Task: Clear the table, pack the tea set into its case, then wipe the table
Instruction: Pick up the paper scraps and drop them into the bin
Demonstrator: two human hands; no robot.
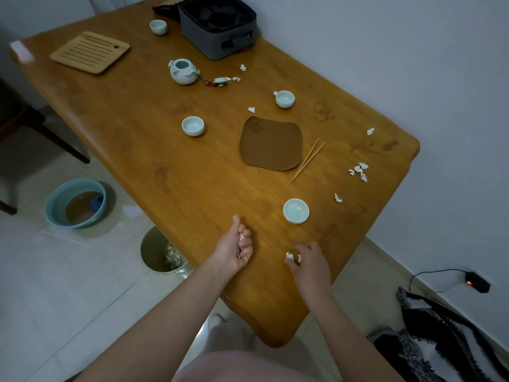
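Note:
My left hand (pixel 233 250) is cupped near the table's front edge, closed on several white paper scraps. My right hand (pixel 309 261) pinches a white scrap (pixel 289 255) against the wooden table (pixel 170 172). More scraps (pixel 358 170) lie scattered at the right. Pale celadon cups stand at the front (pixel 296 211), middle (pixel 192 126), right (pixel 285 99) and far back (pixel 158 26). The lidless teapot (pixel 183 71) has its lid (pixel 220 81) beside it. A brown mat (pixel 271 143) lies next to wooden tongs (pixel 308 159). The grey case (pixel 219 24) is open at the back.
A slatted bamboo tray (pixel 90 52) lies at the back left. Below the table's left edge stand a bin (pixel 154 252) holding scraps and a blue basin (pixel 75 202) of brownish water. A dark chair (pixel 27 119) is at the left, a patterned cloth (pixel 440 340) at the right.

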